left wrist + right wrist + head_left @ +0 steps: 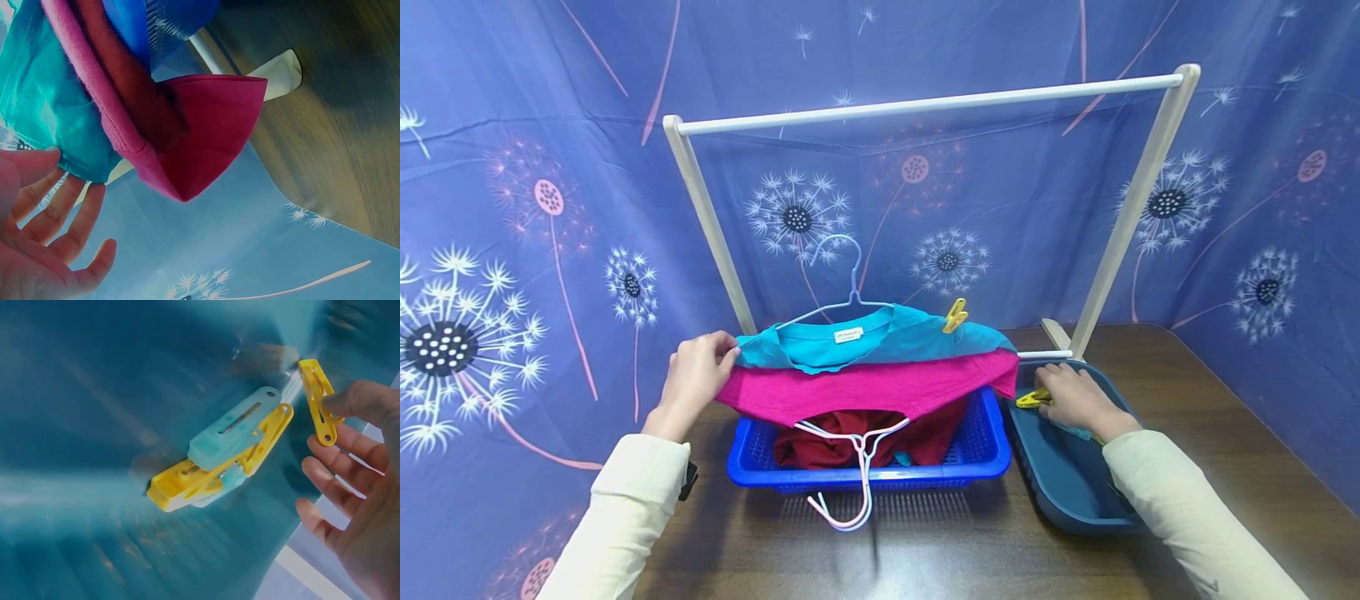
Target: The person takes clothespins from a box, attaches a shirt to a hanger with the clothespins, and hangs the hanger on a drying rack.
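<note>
My left hand (pixel 694 375) pinches the sleeve end of a turquoise shirt (pixel 917 329) between thumb and fingers. The shirt is on a light blue hanger (pixel 854 275), its hook pointing up. A yellow clothespin (pixel 955 317) is clipped at the shirt's right shoulder. Under the shirt lies a magenta garment (pixel 850 392); hanger hooks (pixel 865 483) stick out towards me. Over the dark teal tray (pixel 1067 512), my right hand (pixel 1078 402) pinches another yellow clothespin (pixel 320 403). Beside it in the tray lie several clothespins, including a pale turquoise one (pixel 234 428) and a yellow one (pixel 178 484).
A blue basket (pixel 760 477) stands under the garments, with dark red cloth (pixel 827 442) inside. Behind it rises a wooden rack with a white top bar (pixel 925 104) and slanted posts (pixel 1131 217). A patterned blue curtain (pixel 1015 183) hangs at the back and sides.
</note>
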The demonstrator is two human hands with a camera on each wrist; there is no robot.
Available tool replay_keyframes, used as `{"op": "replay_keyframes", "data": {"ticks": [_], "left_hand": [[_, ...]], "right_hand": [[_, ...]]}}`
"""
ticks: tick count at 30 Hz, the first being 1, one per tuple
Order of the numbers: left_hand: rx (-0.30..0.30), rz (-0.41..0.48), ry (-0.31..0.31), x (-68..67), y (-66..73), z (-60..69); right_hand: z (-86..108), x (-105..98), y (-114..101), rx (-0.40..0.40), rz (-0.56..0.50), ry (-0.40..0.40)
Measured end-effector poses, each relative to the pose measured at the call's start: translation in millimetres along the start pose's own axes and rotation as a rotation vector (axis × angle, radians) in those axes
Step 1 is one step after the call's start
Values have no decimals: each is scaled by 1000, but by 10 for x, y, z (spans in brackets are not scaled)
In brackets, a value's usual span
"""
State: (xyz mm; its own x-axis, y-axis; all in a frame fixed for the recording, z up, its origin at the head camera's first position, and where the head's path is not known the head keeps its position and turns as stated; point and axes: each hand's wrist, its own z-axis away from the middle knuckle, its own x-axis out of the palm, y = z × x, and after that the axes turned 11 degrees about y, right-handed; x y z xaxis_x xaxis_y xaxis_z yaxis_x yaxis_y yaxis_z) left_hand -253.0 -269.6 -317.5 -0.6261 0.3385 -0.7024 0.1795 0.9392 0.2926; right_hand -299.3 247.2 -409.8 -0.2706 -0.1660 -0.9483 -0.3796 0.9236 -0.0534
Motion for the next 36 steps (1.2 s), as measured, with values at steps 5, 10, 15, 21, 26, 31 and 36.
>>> {"op": "replay_keyframes", "data": {"ticks": [5, 10, 15, 21, 26, 31, 36], "left_hand": [[2, -1, 3, 4, -6, 0], [4, -1, 12, 8, -9, -2], [-3, 0, 8, 10, -8, -3], [3, -1, 10, 4, -3, -5], [7, -3, 9, 0, -4, 0], [11, -6, 13, 2, -3, 3], [15, -3, 21, 6, -4, 5]], "right_hand": [[-11, -54, -9, -33, 9, 36], [-23, -138, -36, -73, 19, 92], [-26, -257, -67, -97, 31, 124], [-33, -409, -90, -98, 25, 132], [-46, -554, -143, -126, 41, 159], [-62, -696, -209, -159, 60, 201], [-85, -807, -279, -206, 72, 247]]}}
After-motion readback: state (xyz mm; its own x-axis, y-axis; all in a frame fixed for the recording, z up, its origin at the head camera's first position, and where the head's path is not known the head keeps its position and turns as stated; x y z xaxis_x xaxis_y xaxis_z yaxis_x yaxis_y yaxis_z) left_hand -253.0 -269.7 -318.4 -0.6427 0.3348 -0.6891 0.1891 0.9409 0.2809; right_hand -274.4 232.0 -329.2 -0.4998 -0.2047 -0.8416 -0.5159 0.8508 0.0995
